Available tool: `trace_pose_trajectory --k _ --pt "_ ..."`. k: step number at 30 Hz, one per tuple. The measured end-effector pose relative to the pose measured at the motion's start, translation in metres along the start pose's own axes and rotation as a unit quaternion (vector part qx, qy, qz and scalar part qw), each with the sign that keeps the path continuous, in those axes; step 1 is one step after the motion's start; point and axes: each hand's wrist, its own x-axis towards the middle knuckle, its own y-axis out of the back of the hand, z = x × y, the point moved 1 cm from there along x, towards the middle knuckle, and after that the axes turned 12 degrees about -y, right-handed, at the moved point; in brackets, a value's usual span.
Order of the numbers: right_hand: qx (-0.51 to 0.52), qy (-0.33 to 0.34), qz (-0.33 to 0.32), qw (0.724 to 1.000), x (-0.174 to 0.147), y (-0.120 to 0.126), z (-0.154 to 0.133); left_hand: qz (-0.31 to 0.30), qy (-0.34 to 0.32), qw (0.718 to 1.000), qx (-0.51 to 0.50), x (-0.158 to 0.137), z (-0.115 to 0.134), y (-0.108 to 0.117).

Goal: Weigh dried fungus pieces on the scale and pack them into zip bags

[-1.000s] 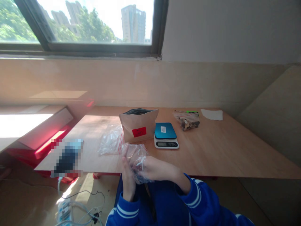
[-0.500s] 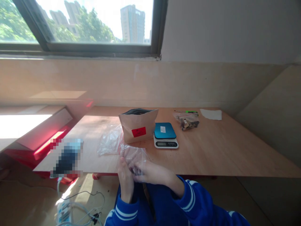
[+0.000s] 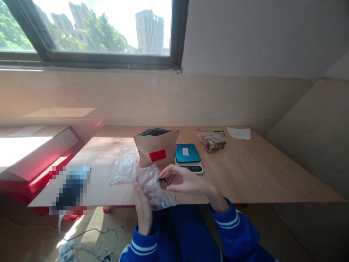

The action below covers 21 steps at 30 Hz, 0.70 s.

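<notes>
My left hand (image 3: 143,207) holds a clear zip bag (image 3: 160,199) near the table's front edge, its fingers closed on the bag's left side. At the bag's right side is my right hand (image 3: 188,180), fingers curled and thumb below. A small dark piece (image 3: 161,179) shows at its fingertips; its kind is too small to tell. Just behind the hands stands a brown paper pouch (image 3: 144,151) with a red label, its top open. To the pouch's right sits a kitchen scale (image 3: 191,154) with a blue top, its white front partly hidden by my right hand.
Another clear plastic bag (image 3: 122,167) lies left of the pouch. Farther right are a zip bag of brown pieces (image 3: 215,143), a green-ended tool (image 3: 217,130) and white paper (image 3: 239,133). A blurred dark device (image 3: 69,191) with a cable lies at the table's left edge.
My right hand has come out of the clear bag and moved up and right, a dark piece now at its fingertips. The bag has tipped over to the right; my left hand keeps hold of it.
</notes>
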Motion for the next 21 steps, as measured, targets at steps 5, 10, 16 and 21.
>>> trace_pose_trajectory --k 5,10,16,21 --pt "-0.046 0.137 0.206 0.968 0.02 0.038 -0.049 0.019 -0.01 1.0 0.011 0.002 0.001 0.003" --pt "-0.182 0.209 0.26 0.925 0.067 0.051 -0.077 0.043 -0.002 0.998 0.052 0.009 0.001 0.014" --pt "-0.321 0.185 0.264 0.891 0.078 0.055 -0.061 0.086 -0.153 0.973 0.147 0.052 0.026 0.032" --pt "-0.271 0.181 0.351 0.878 0.044 0.074 -0.037 0.09 -0.231 0.942 0.225 0.118 0.049 0.045"
